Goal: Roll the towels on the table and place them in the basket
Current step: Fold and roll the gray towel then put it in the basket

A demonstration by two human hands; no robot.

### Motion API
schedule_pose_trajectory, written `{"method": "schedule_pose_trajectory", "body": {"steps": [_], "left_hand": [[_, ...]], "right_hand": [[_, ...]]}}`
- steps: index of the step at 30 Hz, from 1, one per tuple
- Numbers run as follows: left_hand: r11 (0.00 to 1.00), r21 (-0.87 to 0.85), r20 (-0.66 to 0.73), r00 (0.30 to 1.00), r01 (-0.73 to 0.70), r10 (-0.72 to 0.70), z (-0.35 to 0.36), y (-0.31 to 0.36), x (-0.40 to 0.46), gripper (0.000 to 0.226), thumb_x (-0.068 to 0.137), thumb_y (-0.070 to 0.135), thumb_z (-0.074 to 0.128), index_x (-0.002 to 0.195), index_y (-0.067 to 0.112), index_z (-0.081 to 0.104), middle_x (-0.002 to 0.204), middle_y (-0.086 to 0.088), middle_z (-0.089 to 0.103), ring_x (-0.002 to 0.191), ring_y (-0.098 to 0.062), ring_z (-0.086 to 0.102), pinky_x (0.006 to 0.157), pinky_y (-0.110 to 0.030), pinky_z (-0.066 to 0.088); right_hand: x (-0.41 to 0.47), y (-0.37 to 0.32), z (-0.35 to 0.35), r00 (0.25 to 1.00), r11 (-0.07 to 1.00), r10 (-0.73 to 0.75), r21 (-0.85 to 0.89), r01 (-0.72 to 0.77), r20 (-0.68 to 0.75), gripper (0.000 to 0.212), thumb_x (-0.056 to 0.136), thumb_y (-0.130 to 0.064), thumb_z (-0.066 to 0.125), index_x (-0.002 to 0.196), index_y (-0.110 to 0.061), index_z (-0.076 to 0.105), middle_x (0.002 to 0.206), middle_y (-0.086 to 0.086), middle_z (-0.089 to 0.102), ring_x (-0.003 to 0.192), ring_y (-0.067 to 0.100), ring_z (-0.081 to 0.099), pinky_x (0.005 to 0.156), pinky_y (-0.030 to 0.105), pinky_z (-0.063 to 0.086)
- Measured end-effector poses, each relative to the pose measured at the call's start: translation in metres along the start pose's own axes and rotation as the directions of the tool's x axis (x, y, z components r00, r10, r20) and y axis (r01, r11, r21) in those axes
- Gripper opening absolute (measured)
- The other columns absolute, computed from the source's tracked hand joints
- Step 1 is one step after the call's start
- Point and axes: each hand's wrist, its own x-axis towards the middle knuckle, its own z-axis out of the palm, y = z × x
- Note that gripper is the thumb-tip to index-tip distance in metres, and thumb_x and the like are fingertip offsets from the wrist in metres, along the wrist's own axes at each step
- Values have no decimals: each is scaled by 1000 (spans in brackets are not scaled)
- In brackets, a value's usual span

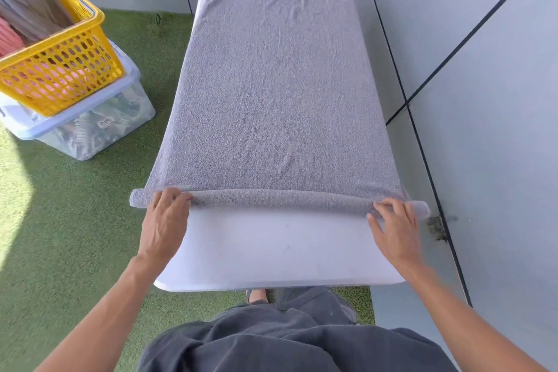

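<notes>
A grey towel [271,84] lies spread lengthwise over the white table [271,251]. Its near edge is rolled into a thin tube [280,198] running across the table's width. My left hand [166,220] presses on the tube's left end, fingers curled over it. My right hand [392,223] rests on the tube's right end, fingertips on the cloth. A yellow basket [65,69] stands to the left, holding pink and grey towels.
The basket sits on a clear plastic lidded box [90,130] on green artificial turf [75,235]. Grey wall panels [483,100] run close along the table's right side and behind it. My legs in dark trousers stand at the table's near edge.
</notes>
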Motion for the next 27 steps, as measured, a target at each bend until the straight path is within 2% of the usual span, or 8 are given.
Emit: {"method": "schedule_pose_trajectory", "body": {"steps": [4,9,12,15,17,19,22,27], "left_hand": [[1000,14,144,989,-15,13,2,-2,0,39,80,12,74,115,1,62,111,-12,58,97,-34,54,72,-48,55],[1000,8,279,960,23,-24,-6,-12,32,25,87,14,67,112,12,67,104,-5,65,103,-32,56,72,-47,52],[992,-47,446,891,121,-88,-6,-30,38,30,89,20,67,117,14,67,113,-5,65,110,-29,58,87,-43,48],[953,-88,571,799,289,-189,-7,-32,49,35,87,17,70,121,14,66,121,-8,65,110,-28,59,92,-34,45],[928,-149,540,814,342,-213,-9,-24,55,35,86,11,69,121,15,66,116,-9,66,98,-25,58,79,-30,44],[909,-246,403,888,337,-221,-14,-14,54,33,84,6,69,116,14,67,109,-9,67,93,-24,58,72,-30,44],[996,-48,92,993,77,-72,-12,-2,34,17,83,4,70,98,11,71,97,-9,63,91,-32,54,72,-42,47],[997,64,34,999,-44,42,6,10,1,25,83,10,71,106,3,64,107,-13,55,90,-32,49,66,-45,53]], "right_hand": [[4,8,5,993,1000,-2,12,0,122,45,83,-15,72,124,-2,60,121,10,56,119,31,47,106,41,35],[33,15,-7,962,1000,-10,10,7,274,30,88,-9,64,117,-1,64,110,11,61,112,33,53,99,45,41],[40,16,-27,904,997,-48,72,19,426,25,91,-12,60,114,-3,66,108,12,63,112,33,56,85,30,34],[46,20,-33,856,985,28,130,-110,516,28,91,-15,61,119,-16,65,115,2,65,111,21,57,72,21,27],[45,20,-28,914,964,73,207,-168,399,27,88,-14,65,113,-22,65,113,-2,66,111,20,57,82,24,34],[36,16,-19,980,987,57,138,-84,189,20,84,-12,68,102,-22,65,108,-2,63,110,25,52,84,26,30],[19,3,-10,998,999,-28,-32,26,-57,7,86,-14,67,92,-16,69,106,0,58,104,28,46,89,34,37],[4,6,6,993,991,-59,-112,70,98,46,81,-29,73,119,-7,61,123,7,55,115,31,46,100,46,40]]}}
